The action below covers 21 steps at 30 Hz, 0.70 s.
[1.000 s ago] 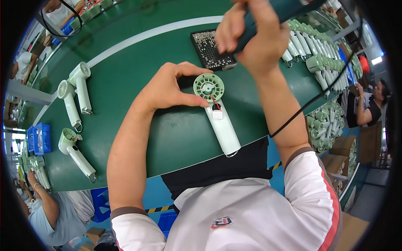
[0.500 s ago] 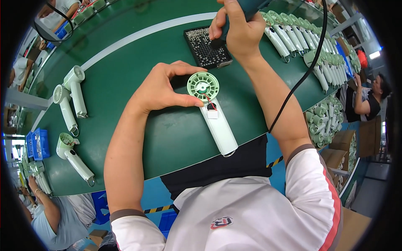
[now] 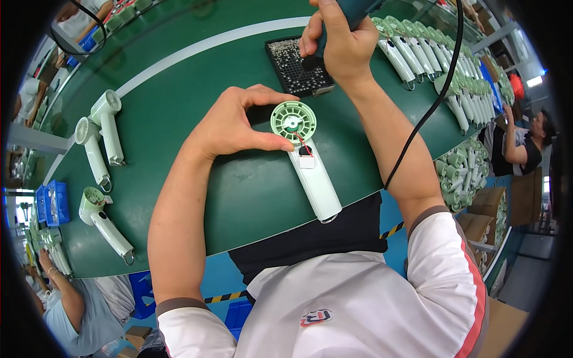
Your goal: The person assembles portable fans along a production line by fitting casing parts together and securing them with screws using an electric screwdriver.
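My left hand grips the round head of a handheld fan between thumb and fingers. The fan lies on the green table with its white handle toward me. Its pale green head is open at the back, with red wires and a small white part showing below it. Up ahead, my right hand is wrapped around a dark teal electric screwdriver, cut off by the picture's top edge. Below that tool's tip sits a black tray of small screws, just beyond the fan's head.
Three other fans, one being a fan with an open head, lie at the left. Rows of fans fill the far right. A black cable hangs over my right forearm. Co-workers sit around, including a person in black at the right.
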Motion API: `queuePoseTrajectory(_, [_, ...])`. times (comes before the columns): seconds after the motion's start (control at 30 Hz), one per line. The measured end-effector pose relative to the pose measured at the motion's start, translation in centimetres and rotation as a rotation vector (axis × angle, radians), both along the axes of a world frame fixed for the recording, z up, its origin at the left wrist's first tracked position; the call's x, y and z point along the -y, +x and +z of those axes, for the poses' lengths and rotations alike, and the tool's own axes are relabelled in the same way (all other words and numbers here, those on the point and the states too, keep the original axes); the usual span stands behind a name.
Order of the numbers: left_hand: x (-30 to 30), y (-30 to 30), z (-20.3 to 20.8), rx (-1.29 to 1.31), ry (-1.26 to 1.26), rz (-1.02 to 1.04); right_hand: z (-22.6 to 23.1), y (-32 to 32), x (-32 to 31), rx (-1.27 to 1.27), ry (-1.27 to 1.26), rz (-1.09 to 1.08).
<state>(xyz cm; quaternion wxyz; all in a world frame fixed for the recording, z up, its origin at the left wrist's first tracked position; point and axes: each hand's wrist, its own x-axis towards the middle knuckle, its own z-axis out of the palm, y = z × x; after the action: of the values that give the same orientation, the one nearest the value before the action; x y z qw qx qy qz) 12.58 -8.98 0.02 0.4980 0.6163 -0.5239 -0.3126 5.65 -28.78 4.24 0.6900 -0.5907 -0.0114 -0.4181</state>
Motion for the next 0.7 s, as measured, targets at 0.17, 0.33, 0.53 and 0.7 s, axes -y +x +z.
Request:
queuePoseTrajectory(0.17, [0.0,0.1,-0.1,-0.002,-0.003,-0.001,0.0,-0.1,0.0,0.001,0.01,0.011])
queuePoseTrajectory(0.33, [-0.1,0.0,0.0,-0.018,-0.005,0.003,-0.2,0.0,0.0,0.01,-0.009,0.024])
queuePoseTrajectory(0.53, [0.0,0.1,0.2,-0.013,-0.005,-0.004,-1.1,0.4,0.9,-0.068,-0.146,0.022])
queuePoseTrajectory(0.7, [-0.1,0.1,-0.3,-0.019,-0.009,0.005,0.1,0.1,-0.6,-0.069,-0.175,-0.042])
